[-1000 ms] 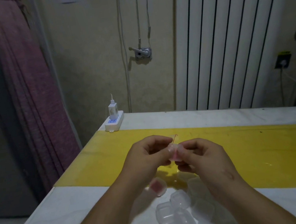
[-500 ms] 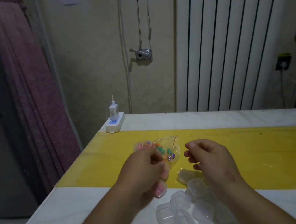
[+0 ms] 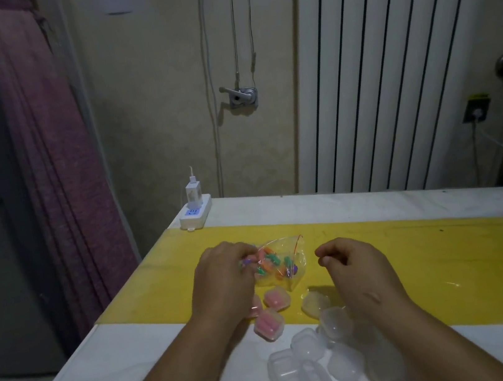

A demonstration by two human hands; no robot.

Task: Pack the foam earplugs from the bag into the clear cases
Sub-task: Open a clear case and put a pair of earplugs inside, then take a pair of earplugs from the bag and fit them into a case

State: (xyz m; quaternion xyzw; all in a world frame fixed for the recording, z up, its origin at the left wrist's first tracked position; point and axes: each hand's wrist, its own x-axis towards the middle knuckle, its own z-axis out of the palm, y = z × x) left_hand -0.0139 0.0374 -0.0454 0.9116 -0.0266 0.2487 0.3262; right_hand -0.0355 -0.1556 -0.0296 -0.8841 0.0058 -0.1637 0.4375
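Clear plastic, the bag (image 3: 282, 262) lay on the yellow strip (image 3: 449, 258), with coloured earplugs (image 3: 268, 258) inside. The left hand (image 3: 224, 279) gripped the bag's left end with curled fingers. The right hand (image 3: 356, 269) hovered over the strip, right of the bag and apart from it, fingers curled; I cannot tell whether it pinched something. At the strip's near edge lay pink-filled cases (image 3: 268, 324), and nearer than the strip, a heap of empty clear cases (image 3: 306, 368).

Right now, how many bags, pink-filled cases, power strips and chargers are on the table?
Bag: 1
Pink-filled cases: 3, one partly behind the left hand
Power strip: 1
Charger: 1
Total: 6
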